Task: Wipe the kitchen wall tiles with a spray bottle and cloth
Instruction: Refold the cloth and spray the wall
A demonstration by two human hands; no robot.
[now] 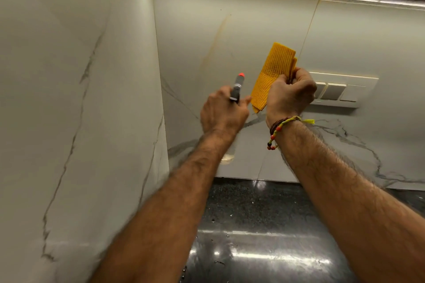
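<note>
Two bare hands are reaching up toward the wall tiles (230,37), and each one is holding exactly one thing. The left hand (222,114) is gripping one spray bottle (238,86) around its neck; the fingers are curled tightly around it, and the grey head with one orange nozzle tip is pointing up toward the tiles. The clear lower body of the bottle is showing a little below the left wrist, blurred. The right hand (291,93) is pinching one yellow cloth (271,71), folded, between the thumb and the curled fingers. The cloth is standing up above the fist and also hanging a little below it, just beside the nozzle of the bottle. I cannot tell if the cloth is touching the wall.

On the right wrist one beaded bracelet (279,128) is sitting, with red, yellow and dark beads, together with a brown thread band.

Behind the right hand one switch panel (340,91) is fixed on the wall, and three switches are visible on it, the rest hidden by the hand. Two tiled wall faces are meeting at one corner on the left. Below them one dark polished countertop (264,236) is shining, with small drops of water on it.
</note>
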